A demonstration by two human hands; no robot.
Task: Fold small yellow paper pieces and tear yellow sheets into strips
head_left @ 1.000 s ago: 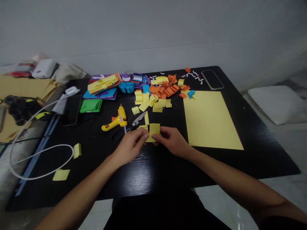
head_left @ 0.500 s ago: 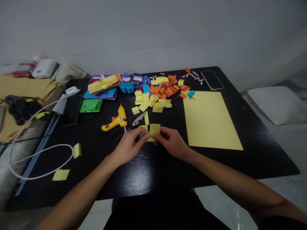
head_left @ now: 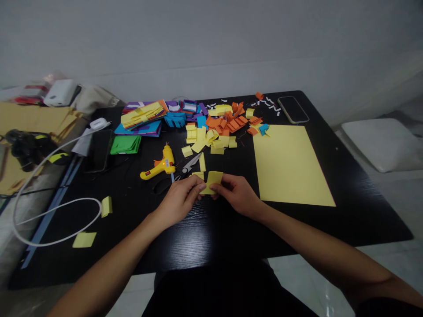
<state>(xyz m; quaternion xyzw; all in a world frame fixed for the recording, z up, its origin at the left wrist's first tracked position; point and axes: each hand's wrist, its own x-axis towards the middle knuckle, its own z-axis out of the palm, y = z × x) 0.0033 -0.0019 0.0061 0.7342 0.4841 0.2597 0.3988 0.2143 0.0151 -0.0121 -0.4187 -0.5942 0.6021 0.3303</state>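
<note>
A small piece of yellow paper is held between both hands above the front middle of the black table. My left hand pinches its lower left corner between thumb and fingers. On its right side, my right hand grips it with the thumb in front and the fingers behind. Just beyond my left hand lie scissors, their handles partly hidden, and a yellow strip of paper. A yellow hot glue gun rests farther left. Folded yellow paper pieces are heaped beyond the hands.
A large yellow sheet covers the table's right side. Orange folded pieces, stacked coloured paper and a green packet lie at the back. Phones sit at both sides. A white cable loops across the left.
The yellow paper piece has tilted slightly, its top leaning right, while both hands keep hold of it. Everything else on the table looks the same.
</note>
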